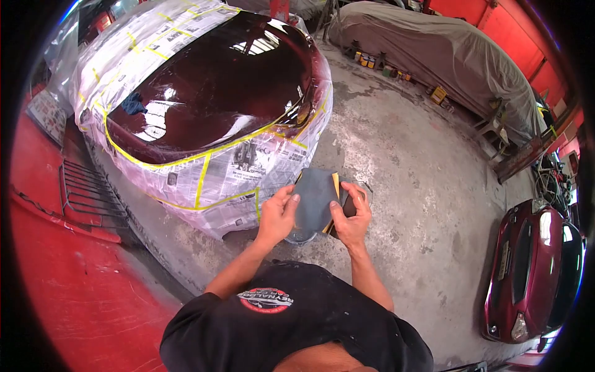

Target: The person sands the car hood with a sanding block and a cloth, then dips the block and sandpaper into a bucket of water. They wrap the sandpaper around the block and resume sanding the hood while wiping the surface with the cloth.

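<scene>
Between my two hands is a dark grey sheet (314,199), which looks like sandpaper, with a yellowish folded edge on its right side. My left hand (277,214) grips its left edge, thumb on the front face. My right hand (352,217) holds the right edge with the thumb on the front, and a dark brown piece (348,208) shows behind those fingers. Under the sheet, the rim of a round container (301,237) is partly visible. Beyond my hands stands a car with a glossy dark red hood (217,80), masked around with newspaper (248,160) and yellow tape.
A dark blue cloth (133,104) lies on the hood's left edge. A covered car (427,43) stands at the back, with cans (365,60) beside it. A maroon car (527,273) is at the right. A metal rack (93,189) and red panel (74,285) are left.
</scene>
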The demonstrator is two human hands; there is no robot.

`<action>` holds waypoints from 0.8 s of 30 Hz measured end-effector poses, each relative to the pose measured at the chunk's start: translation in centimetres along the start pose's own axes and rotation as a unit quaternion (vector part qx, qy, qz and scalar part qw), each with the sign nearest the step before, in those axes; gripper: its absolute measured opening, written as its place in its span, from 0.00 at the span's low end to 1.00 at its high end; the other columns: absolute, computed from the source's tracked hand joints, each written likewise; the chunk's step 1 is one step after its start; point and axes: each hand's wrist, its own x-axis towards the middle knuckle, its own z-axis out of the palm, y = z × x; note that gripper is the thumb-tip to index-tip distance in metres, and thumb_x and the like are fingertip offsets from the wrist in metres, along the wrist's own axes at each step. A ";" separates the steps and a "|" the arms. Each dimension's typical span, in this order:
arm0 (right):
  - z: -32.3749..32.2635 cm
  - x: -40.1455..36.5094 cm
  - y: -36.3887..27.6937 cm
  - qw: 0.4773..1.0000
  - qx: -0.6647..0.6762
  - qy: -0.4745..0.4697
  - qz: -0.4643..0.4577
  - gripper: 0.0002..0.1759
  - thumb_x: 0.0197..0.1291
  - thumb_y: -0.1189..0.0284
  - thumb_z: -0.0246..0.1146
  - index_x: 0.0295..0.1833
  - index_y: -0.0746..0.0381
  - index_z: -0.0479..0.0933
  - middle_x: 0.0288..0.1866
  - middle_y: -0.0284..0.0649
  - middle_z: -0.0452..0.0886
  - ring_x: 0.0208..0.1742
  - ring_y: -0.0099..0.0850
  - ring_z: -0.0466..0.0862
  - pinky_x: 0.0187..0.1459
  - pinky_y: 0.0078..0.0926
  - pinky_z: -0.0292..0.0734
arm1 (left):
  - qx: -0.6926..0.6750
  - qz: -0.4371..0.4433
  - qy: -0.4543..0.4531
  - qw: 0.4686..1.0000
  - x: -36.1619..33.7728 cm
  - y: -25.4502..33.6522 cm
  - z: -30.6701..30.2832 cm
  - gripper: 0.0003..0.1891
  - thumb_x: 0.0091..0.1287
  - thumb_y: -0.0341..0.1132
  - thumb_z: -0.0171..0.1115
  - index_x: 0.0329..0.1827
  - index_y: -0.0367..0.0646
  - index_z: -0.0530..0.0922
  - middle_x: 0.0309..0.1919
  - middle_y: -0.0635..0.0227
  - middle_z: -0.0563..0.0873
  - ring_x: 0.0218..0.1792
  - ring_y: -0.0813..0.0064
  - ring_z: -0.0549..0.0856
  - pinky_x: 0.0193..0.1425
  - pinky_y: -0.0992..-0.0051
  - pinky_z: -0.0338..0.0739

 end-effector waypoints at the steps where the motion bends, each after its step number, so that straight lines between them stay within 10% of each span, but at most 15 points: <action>1: -0.2 0.1 0.0 1.000 0.000 -0.001 -0.001 0.28 0.48 0.80 0.70 0.59 0.62 0.81 0.57 0.47 0.81 0.62 0.40 0.80 0.66 0.36 0.72 | -0.042 0.001 0.022 0.999 -0.1 -0.5 0.2 0.15 0.76 0.34 0.62 0.57 0.31 0.80 0.30 0.72 0.86 0.27 0.88 0.75 0.30 0.80 0.71; 8: -0.7 0.2 0.5 0.993 -0.021 -0.069 0.091 0.18 0.50 0.71 0.77 0.47 0.64 0.85 0.57 0.44 0.80 0.61 0.34 0.79 0.62 0.29 0.71 | -0.056 -0.005 0.038 0.998 -0.1 0.3 -0.7 0.12 0.78 0.33 0.59 0.55 0.33 0.81 0.27 0.77 0.81 0.28 0.91 0.72 0.30 0.82 0.67; 11: -0.9 0.8 0.1 0.974 -0.076 -0.142 0.162 0.13 0.55 0.67 0.78 0.31 0.64 0.84 0.34 0.35 0.82 0.38 0.24 0.79 0.40 0.24 0.72 | -0.058 -0.009 0.035 0.998 -0.1 0.6 -0.5 0.12 0.78 0.34 0.60 0.54 0.33 0.81 0.27 0.78 0.80 0.27 0.91 0.72 0.29 0.82 0.67; 17: -1.6 1.1 0.3 0.941 0.084 -0.202 0.257 0.18 0.55 0.64 0.78 0.25 0.64 0.80 0.19 0.26 0.77 0.24 0.16 0.73 0.27 0.20 0.67 | -0.137 0.003 0.069 0.988 0.5 0.5 -0.2 0.11 0.78 0.35 0.60 0.50 0.34 0.80 0.27 0.82 0.78 0.27 0.93 0.68 0.29 0.84 0.62; 24: -1.4 0.7 1.4 0.955 0.023 -0.194 0.225 0.18 0.53 0.66 0.79 0.24 0.64 0.78 0.34 0.34 0.82 0.36 0.21 0.78 0.36 0.23 0.70 | 0.002 -0.015 0.061 0.998 1.2 1.2 -1.1 0.13 0.79 0.39 0.60 0.40 0.37 0.80 0.23 0.82 0.75 0.25 0.90 0.69 0.28 0.82 0.63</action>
